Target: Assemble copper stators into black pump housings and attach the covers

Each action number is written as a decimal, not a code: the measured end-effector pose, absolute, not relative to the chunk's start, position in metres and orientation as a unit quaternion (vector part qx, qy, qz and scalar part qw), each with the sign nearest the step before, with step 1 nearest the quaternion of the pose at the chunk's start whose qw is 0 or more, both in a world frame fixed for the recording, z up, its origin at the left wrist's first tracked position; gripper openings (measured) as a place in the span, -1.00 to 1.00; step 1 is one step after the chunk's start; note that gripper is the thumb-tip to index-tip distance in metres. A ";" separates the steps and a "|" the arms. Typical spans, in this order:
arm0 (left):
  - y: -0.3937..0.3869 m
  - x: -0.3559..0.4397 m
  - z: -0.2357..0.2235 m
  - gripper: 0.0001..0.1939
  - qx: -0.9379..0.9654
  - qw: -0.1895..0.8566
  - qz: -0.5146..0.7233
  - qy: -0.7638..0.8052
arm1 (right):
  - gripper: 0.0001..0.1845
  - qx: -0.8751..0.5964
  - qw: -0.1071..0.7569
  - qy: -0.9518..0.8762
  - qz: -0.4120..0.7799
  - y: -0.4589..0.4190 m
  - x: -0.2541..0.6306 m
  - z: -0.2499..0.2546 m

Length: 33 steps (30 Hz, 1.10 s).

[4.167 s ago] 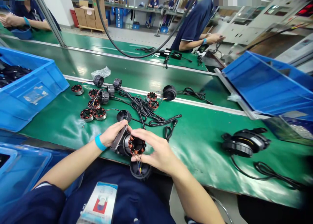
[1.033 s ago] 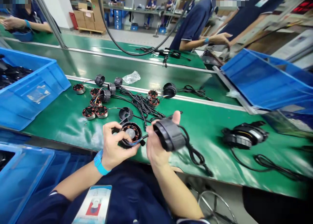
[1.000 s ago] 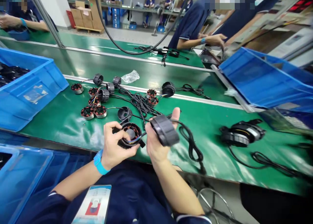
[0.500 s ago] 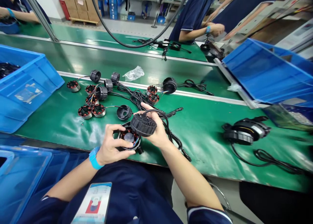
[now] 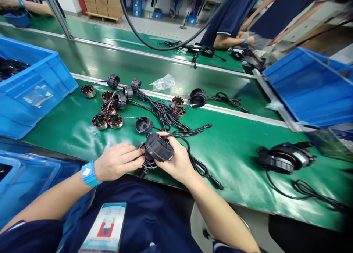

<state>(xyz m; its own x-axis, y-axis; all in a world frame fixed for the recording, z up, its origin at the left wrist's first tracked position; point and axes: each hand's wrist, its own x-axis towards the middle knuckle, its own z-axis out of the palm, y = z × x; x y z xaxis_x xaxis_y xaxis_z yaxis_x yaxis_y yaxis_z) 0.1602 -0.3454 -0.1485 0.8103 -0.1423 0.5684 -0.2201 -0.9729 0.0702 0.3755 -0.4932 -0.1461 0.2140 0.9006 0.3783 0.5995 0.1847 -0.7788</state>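
My right hand [image 5: 178, 163] is closed around a round black ribbed motor cover [image 5: 159, 147], tilted over an open motor [image 5: 150, 164]. A black cable runs from the cover past my right hand. The motor sits near the table's front edge, mostly hidden under the cover; some of its coloured wires show. My left hand [image 5: 120, 160], with a blue wristband, has its fingers drawn together at the motor's left side. What the fingertips pinch is hidden. Just behind lies another black cover [image 5: 143, 125], its hollow side showing.
Copper-wound stators [image 5: 99, 121] and wired black covers [image 5: 120, 101] lie behind my left hand, with tangled black cables [image 5: 168, 115] beside them. Blue bins [image 5: 35, 76] stand left and right. An assembled black motor [image 5: 285, 157] rests at right. Co-workers stand across the green table [image 5: 234, 135].
My left hand has gone from spread around the motor to fingers together at its left side. The cover in my right hand has come lower over the motor. The view has shifted slightly.
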 end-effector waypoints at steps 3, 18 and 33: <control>-0.341 0.160 -0.142 -0.78 0.954 0.065 0.274 -0.101 | -0.21 -0.600 0.489 -0.600 0.200 -0.503 0.374 -0.145; -0.355 0.177 -0.112 -0.46 0.881 0.210 0.422 0.033 | -0.17 -0.667 0.407 -0.622 0.046 -0.506 0.359 -0.127; -0.365 0.212 -0.079 -0.36 0.996 0.064 0.057 0.002 | 0.17 -0.565 0.473 -0.626 0.255 -0.503 0.373 -0.168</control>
<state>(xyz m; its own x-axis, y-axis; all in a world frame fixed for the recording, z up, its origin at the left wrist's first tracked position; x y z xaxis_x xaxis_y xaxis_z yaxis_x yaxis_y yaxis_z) 0.2117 -0.3649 -0.0794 0.9934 0.0114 0.1139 -0.0033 -0.9917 0.1286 0.3731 -0.5029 -0.1682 0.0860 0.9489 0.3037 0.4654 0.2313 -0.8544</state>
